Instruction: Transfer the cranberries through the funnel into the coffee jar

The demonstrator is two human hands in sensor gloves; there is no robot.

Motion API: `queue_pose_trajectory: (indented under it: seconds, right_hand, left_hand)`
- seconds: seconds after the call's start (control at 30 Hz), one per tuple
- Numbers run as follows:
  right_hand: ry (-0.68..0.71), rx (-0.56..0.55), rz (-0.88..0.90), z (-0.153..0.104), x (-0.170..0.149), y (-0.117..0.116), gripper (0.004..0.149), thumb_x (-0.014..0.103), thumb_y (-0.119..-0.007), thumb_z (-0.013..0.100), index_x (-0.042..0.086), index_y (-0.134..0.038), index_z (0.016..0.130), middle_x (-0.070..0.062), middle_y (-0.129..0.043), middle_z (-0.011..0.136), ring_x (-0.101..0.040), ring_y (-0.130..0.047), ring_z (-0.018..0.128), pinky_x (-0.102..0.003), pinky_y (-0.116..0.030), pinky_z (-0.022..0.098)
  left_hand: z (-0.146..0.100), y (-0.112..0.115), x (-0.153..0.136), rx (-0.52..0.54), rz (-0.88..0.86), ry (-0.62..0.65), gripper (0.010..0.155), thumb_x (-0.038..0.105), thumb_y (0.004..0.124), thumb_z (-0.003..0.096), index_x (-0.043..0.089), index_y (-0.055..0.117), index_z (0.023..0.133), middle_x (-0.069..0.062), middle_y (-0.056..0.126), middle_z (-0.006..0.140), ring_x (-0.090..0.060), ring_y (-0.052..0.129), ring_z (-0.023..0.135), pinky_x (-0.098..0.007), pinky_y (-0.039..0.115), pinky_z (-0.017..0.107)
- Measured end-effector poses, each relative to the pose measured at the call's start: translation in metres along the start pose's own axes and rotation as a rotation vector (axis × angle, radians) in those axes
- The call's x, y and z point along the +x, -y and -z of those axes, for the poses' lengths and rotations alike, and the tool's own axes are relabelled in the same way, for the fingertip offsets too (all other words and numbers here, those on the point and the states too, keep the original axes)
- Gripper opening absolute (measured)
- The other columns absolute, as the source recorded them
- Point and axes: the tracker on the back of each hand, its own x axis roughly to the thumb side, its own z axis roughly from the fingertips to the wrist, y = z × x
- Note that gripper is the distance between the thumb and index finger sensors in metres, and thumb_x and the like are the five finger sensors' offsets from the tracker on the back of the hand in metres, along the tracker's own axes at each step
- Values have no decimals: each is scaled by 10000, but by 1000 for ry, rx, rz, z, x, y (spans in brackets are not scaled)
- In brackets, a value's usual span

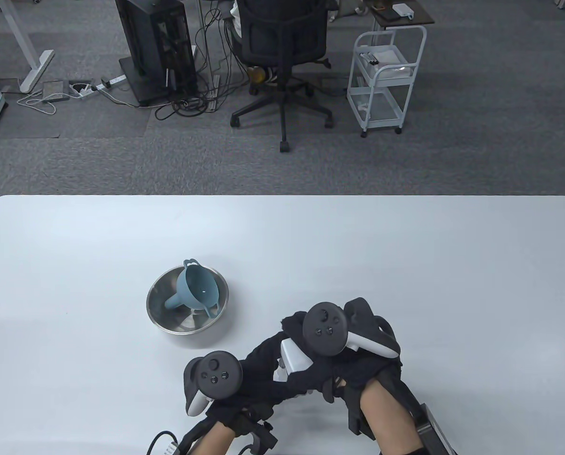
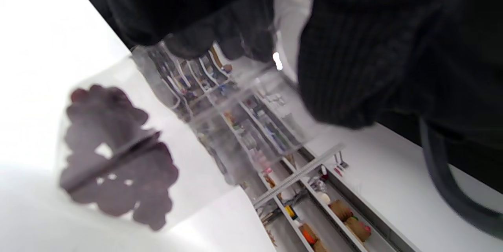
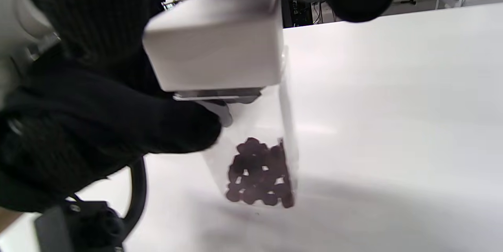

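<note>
cranberries (image 3: 259,173) lay loose in a clear, rigid, likely slippery jar (image 3: 251,142). left hand (image 1: 263,374) gripped its body; right hand (image 1: 358,360) held the white lid (image 3: 216,59).

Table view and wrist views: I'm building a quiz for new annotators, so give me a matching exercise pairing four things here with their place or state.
1. blue plastic funnel
2. round steel bowl
3. dark red cranberries
4. clear square jar with white lid

a. gripped by both hands
b. lying on its side in the bowl
c. heaped at the jar's bottom
d. on the white table, left of the hands

Pairs: 1-b, 2-d, 3-c, 4-a
</note>
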Motion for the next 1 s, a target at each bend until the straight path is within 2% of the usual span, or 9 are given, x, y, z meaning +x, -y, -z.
queue_pose_trajectory:
  seconds: [0.17, 0.3, 0.53, 0.63, 0.73, 0.83, 0.9, 0.97, 1.0]
  right_hand:
    - [-31, -56, -92, 5, 9, 0, 853, 518, -899, 368, 123, -568, 1048, -177, -671, 1100, -421, -828, 877, -457, -770, 515]
    - [-126, -108, -168, 9, 14, 2, 880, 621, -850, 357, 75, -630, 1011, -192, -806, 969, -382, -952, 690, -418, -812, 429]
    - [-275, -235, -270, 12, 15, -1, 959, 811, -693, 324, 55, -761, 910, -107, -1069, 506, -194, -1035, 174, -305, -850, 128]
    - [-320, -238, -278, 13, 12, -5, 976, 832, -633, 315, 39, -815, 853, -74, -1086, 375, -146, -1010, 60, -291, -842, 55]
    - [-304, -214, -227, 9, 6, -4, 976, 824, -601, 320, 57, -770, 900, -69, -1076, 462, -172, -1029, 149, -302, -852, 116]
    - [-189, -224, -155, 1, 1, 1, 993, 818, -629, 332, 123, -582, 1040, -149, -882, 930, -308, -1024, 579, -351, -843, 294]
    - [-50, -145, -24, -3, 0, 2, 970, 735, -746, 355, 153, -478, 1082, -175, -620, 1132, -435, -816, 874, -467, -774, 454]
    - [31, -36, 15, -4, 0, -2, 963, 656, -816, 372, 188, -388, 1097, -109, -409, 1211, -469, -571, 1026, -532, -668, 582]
    - [23, -32, -1, -5, 0, -3, 952, 615, -848, 380, 197, -379, 1095, -96, -390, 1215, -460, -526, 1049, -538, -653, 601]
  left_hand:
    - [1, 0, -2, -4, 5, -6, 945, 456, 1000, 364, 65, 534, 1088, -194, 687, 1074, -436, 825, 941, -493, 762, 635]
    - [0, 0, 0, 10, 25, -3, 962, 462, 999, 363, 47, 528, 1091, -200, 697, 1067, -437, 836, 932, -490, 771, 630]
    - [-1, 0, 5, 26, 73, 31, 941, 470, 1006, 353, 71, 561, 1079, -186, 720, 1057, -431, 853, 919, -488, 779, 621]
    - [0, 2, 5, 13, 71, 37, 944, 467, 1009, 349, 71, 561, 1080, -184, 723, 1056, -430, 855, 920, -487, 779, 622]
    - [0, 3, 5, 3, 75, 35, 945, 469, 1006, 351, 75, 557, 1082, -181, 717, 1061, -430, 849, 924, -485, 776, 625]
    - [0, 2, 4, 4, 52, 34, 940, 469, 1003, 356, 80, 552, 1084, -179, 711, 1065, -426, 845, 930, -485, 773, 631]
    - [0, 0, 3, 6, 45, 32, 941, 469, 1002, 357, 83, 549, 1086, -176, 707, 1068, -425, 843, 933, -484, 771, 634]
    - [0, 0, 1, 0, 24, 40, 941, 468, 1001, 359, 85, 545, 1088, -173, 704, 1070, -425, 838, 936, -485, 769, 637]
    - [1, 0, 1, -4, 13, 44, 941, 467, 1001, 360, 86, 543, 1088, -174, 702, 1072, -423, 836, 939, -484, 768, 638]
